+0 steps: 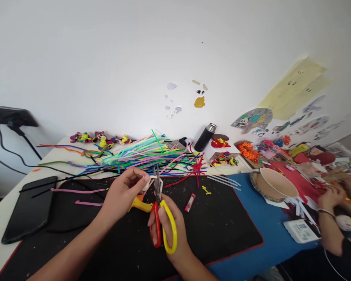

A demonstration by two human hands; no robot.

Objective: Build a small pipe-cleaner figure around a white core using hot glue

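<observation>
My right hand (172,220) is wrapped round scissors (157,191) with one red and one yellow handle. Their blades point up and away, slightly apart. Just left of the blades, my left hand (124,191) has thumb and fingers pinched together. A small pinkish bit shows at those fingertips, too small to name. Behind the hands, partly hidden, a yellow glue gun (142,205) lies on the black mat (222,222), with a whitish object near the blades. Two pink pipe cleaners (78,191) lie left of my left hand.
A heap of coloured pipe cleaners (137,154) lies along the wall beside a black flask (204,137). A phone-like black slab (31,210) is at left, a small red packet (190,202) at right. Farther right are a bowl (277,185), a white box (302,231) and another person's hands (332,197).
</observation>
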